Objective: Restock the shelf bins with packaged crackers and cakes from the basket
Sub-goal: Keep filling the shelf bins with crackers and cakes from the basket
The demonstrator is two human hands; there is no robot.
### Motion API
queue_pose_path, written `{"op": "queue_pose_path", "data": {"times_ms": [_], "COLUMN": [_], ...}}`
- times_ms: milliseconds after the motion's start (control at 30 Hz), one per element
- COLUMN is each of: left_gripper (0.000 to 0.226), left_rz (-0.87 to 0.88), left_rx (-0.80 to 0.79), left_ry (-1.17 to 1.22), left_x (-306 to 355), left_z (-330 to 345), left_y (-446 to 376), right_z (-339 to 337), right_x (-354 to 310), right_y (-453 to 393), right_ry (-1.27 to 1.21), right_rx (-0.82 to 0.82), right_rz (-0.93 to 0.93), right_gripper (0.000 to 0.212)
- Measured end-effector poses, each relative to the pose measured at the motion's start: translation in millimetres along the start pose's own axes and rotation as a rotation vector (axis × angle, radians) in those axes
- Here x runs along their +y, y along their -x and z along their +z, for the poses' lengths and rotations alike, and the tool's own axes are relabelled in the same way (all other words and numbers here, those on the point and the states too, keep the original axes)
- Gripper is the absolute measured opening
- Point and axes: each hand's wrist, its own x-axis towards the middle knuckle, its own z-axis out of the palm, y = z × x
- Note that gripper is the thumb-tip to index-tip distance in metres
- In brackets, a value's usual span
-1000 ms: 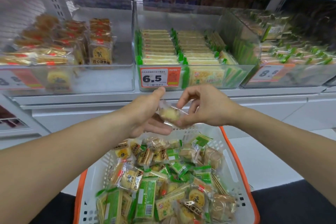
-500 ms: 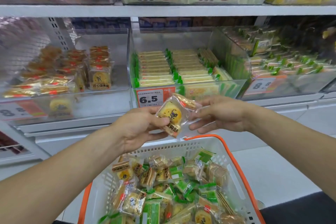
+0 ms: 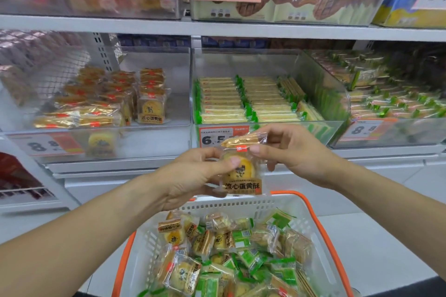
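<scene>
A single wrapped cake (image 3: pixel 242 171) is held up between the two hands, above the basket (image 3: pixel 321 231) and in front of the shelf. It is pinched by the left hand (image 3: pixel 193 176) at its left side, thumb across the clear front, while the crimped top seal is pinched between thumb and fingertips of the right hand (image 3: pixel 293 152). The label is kept upright and facing the wearer, presumably so that the printed name can be matched against the stock before a bin is chosen.

The same brown label band is seen on the packets standing in the left bin (image 3: pixel 169 65), a clear box stocked mainly along its left side and back (its right part is bare at the floor). One yellow round cake lies low behind that bin's front wall. This bin is judged to be the packet's destination, so a move up and to the left would be called for.

The middle bin (image 3: pixel 321 79) is filled with neat rows of flat cream-coloured crackers (image 3: pixel 224 101) with green ends, and it carries a 6.5 price tag (image 3: pixel 217 138), partly hidden by the held packet. The right bin (image 3: pixel 395 137) is loaded with green-trimmed packets, less tidily.

The white basket with its orange rim is heaped with a mix of the yolk cakes, green cracker packs and pale brown cakes, so much restocking is judged to be left.
</scene>
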Motion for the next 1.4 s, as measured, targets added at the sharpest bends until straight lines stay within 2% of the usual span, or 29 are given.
{"op": "queue_pose_path", "data": {"times_ms": [133,267,367,433,533,600,667,733,800,933,1033,1100,1167,1233,1267,1333,1400], "left_gripper": [0.064,0.046,0.036,0.027,0.029,0.039,0.047,0.048,0.042,0.038,0.038,0.039,0.033,0.022,0.019,0.021,0.023], "left_rz": [0.126,0.293,0.497,0.586,0.588,0.524,0.426,0.354,0.290,0.262,0.254,0.278,0.411,0.666,0.788,0.891,0.794], "left_rx": [0.125,0.210,0.479,0.713,1.037,1.114,1.094,1.069,1.062,1.040,1.035,1.031,1.053,1.045,0.999,0.829,0.635], "left_ry": [-0.043,-0.080,-0.374,-0.451,-0.620,-0.779,-0.854,-0.897,-0.929,-0.922,-0.936,-0.912,-0.853,-0.783,-0.745,-0.700,-0.766], "left_x": [8,22,29,31,26,20,14,8,5,8,11,11,12,14,16,19,21], "left_z": [-24,-53,-78,-96,-129,-144,-148,-148,-148,-150,-149,-149,-151,-149,-146,-135,-121], "left_y": [12,31,38,37,30,22,15,10,9,10,8,6,5,9,11,14,16], "right_z": [17,50,79,98,131,149,157,158,158,164,176,177,171,163,157,148,142], "right_x": [-13,-40,-69,-79,-73,-66,-66,-68,-64,-52,-57,-63,-67,-72,-75,-76,-81], "right_y": [-5,-18,-38,-61,-109,-145,-176,-199,-213,-222,-225,-220,-214,-208,-202,-189,-160], "right_ry": [0.107,0.094,0.099,0.145,0.310,0.345,0.394,0.418,0.465,0.596,0.551,0.570,0.560,0.634,0.746,0.840,0.759], "right_rx": [0.024,0.100,0.167,0.233,0.305,0.311,0.240,0.108,0.045,-0.005,-0.036,-0.089,-0.042,0.066,0.111,0.220,0.276], "right_rz": [-0.019,-0.084,-0.120,-0.152,-0.123,-0.002,0.157,0.312,0.441,0.474,0.492,0.501,0.463,0.370,0.277,-0.042,-0.393], "right_gripper": [0.044,0.023,0.019,0.017,0.019,0.027,0.032,0.015,0.001,0.022,0.019,0.025,0.024,0.005,0.008,0.019,0.018]}}
